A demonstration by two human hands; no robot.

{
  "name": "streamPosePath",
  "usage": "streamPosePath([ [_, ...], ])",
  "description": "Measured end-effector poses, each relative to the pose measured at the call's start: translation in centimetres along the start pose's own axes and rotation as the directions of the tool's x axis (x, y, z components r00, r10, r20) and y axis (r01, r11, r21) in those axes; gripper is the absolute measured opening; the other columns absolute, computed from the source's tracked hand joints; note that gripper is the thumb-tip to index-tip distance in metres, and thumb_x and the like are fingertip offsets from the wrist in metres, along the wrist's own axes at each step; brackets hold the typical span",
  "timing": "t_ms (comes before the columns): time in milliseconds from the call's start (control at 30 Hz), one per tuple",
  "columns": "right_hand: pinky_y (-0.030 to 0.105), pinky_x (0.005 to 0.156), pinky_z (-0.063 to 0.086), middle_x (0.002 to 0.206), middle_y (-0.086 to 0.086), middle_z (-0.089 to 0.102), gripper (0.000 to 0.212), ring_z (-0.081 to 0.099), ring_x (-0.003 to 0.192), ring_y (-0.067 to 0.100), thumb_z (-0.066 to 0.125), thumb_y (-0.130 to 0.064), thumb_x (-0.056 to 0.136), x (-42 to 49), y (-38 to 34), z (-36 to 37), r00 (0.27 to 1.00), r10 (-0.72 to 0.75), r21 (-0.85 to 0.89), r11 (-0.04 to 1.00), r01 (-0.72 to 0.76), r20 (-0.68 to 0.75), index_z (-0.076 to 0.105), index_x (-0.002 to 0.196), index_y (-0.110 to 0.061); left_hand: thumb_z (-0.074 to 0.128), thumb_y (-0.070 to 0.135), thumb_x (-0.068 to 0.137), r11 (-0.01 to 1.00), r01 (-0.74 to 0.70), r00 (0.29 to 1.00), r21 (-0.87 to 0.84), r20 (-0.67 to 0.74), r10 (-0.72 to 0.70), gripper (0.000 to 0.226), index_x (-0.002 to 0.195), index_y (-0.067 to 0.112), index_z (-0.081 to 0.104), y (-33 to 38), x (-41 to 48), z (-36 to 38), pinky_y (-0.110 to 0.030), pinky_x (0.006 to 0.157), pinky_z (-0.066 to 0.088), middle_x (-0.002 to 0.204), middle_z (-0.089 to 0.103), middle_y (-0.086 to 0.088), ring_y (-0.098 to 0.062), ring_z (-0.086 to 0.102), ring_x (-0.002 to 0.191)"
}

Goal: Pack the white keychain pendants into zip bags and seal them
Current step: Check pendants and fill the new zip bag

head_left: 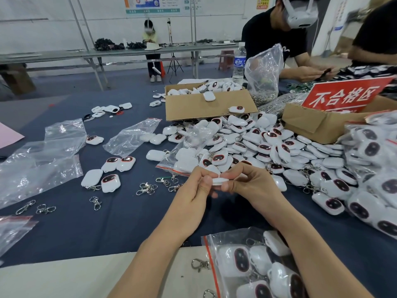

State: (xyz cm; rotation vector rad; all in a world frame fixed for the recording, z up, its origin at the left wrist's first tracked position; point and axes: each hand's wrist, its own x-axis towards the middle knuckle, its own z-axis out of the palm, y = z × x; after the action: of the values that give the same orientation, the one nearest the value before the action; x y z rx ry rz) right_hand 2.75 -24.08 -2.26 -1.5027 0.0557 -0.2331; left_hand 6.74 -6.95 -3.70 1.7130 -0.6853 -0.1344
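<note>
Spanning left hand (192,187) to right hand (252,183): edge-on pendant (220,181)

The table (107,229) is spread with a dark blue cloth. A big heap of white pendants (268,145) covers its right half, lying against an open cardboard box (206,106) and a second box (311,127). Empty zip bags (64,145) lie on the left, with loose metal clasps (146,188) scattered near them. A filled bag (242,267) sits at the near edge, and a water bottle (239,61) stands on the far side.
</note>
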Motion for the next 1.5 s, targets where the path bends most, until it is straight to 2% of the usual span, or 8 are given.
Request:
streamPosePath([
  [133, 0.020, 0.065, 0.053, 0.085, 0.009, 0.073, 0.019, 0.060, 0.076, 0.023, 0.083, -0.013, 0.059, 0.03, -0.06, -0.05, 1.000, 0.008, -0.008, 1.000, -0.008, -0.008, 0.071, 0.074, -0.014, 0.038, 0.043, 0.103, 1.000, -0.016, 1.000, 0.011, 0.009, 0.016, 0.027, 0.101, 0.026, 0.059, -0.03, 0.05, 0.03, -0.047, 0.094, 0.051, 0.096, 0.071, 0.000, -0.021, 0.066, 0.094],
  [267, 0.017, 0.074, 0.056, 0.093, -0.004, 0.078, 0.020, 0.071, 0.085, 0.014, 0.080, 0.005, 0.072, 0.17, 0.04, 0.01, 1.000, -0.004, 0.027, 1.000, 0.004, 0.002, 0.071, 0.074, -0.012, 0.045, 0.042, 0.101, 1.000, 0.013, 1.000, -0.007, -0.010, -0.013, 0.015, 0.110, 0.040, 0.057, -0.15, 0.08, -0.06, -0.030, 0.092, 0.050, 0.100, 0.070, 0.011, -0.013, 0.066, 0.098],
  [400, 0.017, 0.078, 0.055, 0.106, -0.006, 0.077, 0.021, 0.073, 0.088, 0.009, 0.076, 0.000, 0.083, 0.02, -0.10, -0.17, 0.999, 0.000, -0.064, 0.998, 0.002, 0.035, 0.075, 0.086, -0.022, 0.057, 0.016, 0.102, 1.000, 0.026, 0.999, 0.012, -0.046, -0.025, 0.045, 0.135, 0.047, 0.047, -0.37, 0.13, -0.08, -0.008, 0.079, 0.043, 0.095, 0.062, 0.030, -0.002, 0.056, 0.084],
  [500, 0.017, 0.078, 0.055, 0.099, -0.015, 0.074, 0.034, 0.069, 0.079, 0.007, 0.078, -0.006, 0.084, 0.18, 0.17, -0.35, 1.000, -0.018, -0.138, 0.990, 0.017, -0.003, 0.073, 0.103, -0.033, 0.056, 0.008, 0.101, 0.998, 0.026, 0.997, 0.062, -0.077, -0.021, 0.054, 0.134, 0.050, 0.048, -0.48, 0.38, 0.07, -0.015, 0.085, 0.046, 0.111, 0.066, 0.022, -0.007, 0.062, 0.092],
  [633, 0.017, 0.076, 0.054, 0.077, -0.013, 0.071, 0.025, 0.066, 0.074, 0.008, 0.077, -0.001, 0.084, 0.40, 0.45, -0.33, 1.000, -0.005, -0.165, 0.986, 0.002, -0.018, 0.075, 0.094, -0.024, 0.058, 0.005, 0.098, 0.994, 0.038, 0.991, 0.101, -0.135, -0.024, 0.050, 0.119, 0.050, 0.059, -0.82, 0.71, 0.03, -0.019, 0.092, 0.049, 0.110, 0.070, 0.026, -0.004, 0.066, 0.100],
  [967, 0.007, 0.070, 0.049, 0.081, -0.012, 0.077, 0.024, 0.070, 0.076, -0.003, 0.077, 0.005, 0.081, 0.59, 0.73, -0.42, 1.000, -0.017, -0.145, 0.989, 0.017, 0.000, 0.073, 0.081, -0.019, 0.057, -0.004, 0.096, 1.000, 0.015, 0.988, 0.026, -0.156, -0.011, 0.051, 0.097, 0.046, 0.067, -0.36, 0.89, 0.06, -0.007, 0.090, 0.046, 0.107, 0.074, 0.024, 0.005, 0.066, 0.109],
  [1267, 0.008, 0.077, 0.049, 0.096, -0.016, 0.077, 0.034, 0.072, 0.090, 0.001, 0.076, 0.007, 0.081, 0.64, 0.81, -0.44, 0.999, -0.014, -0.146, 0.989, 0.021, 0.046, 0.074, 0.075, -0.027, 0.063, 0.000, 0.093, 0.995, -0.005, 0.991, 0.104, -0.130, 0.019, 0.042, 0.093, 0.042, 0.062, -0.69, 0.91, 0.01, -0.025, 0.091, 0.051, 0.105, 0.073, 0.019, -0.003, 0.067, 0.103],
  [1500, 0.010, 0.078, 0.050, 0.093, -0.015, 0.077, 0.036, 0.072, 0.088, 0.001, 0.075, 0.010, 0.080, 0.65, 0.74, -0.35, 0.999, -0.037, -0.154, 0.987, 0.042, 0.033, 0.073, 0.075, -0.026, 0.063, -0.003, 0.092, 0.996, -0.015, 0.992, 0.083, -0.126, 0.025, 0.047, 0.090, 0.043, 0.059, -0.39, 0.67, 0.07, -0.007, 0.085, 0.044, 0.114, 0.068, 0.022, 0.002, 0.063, 0.109],
])
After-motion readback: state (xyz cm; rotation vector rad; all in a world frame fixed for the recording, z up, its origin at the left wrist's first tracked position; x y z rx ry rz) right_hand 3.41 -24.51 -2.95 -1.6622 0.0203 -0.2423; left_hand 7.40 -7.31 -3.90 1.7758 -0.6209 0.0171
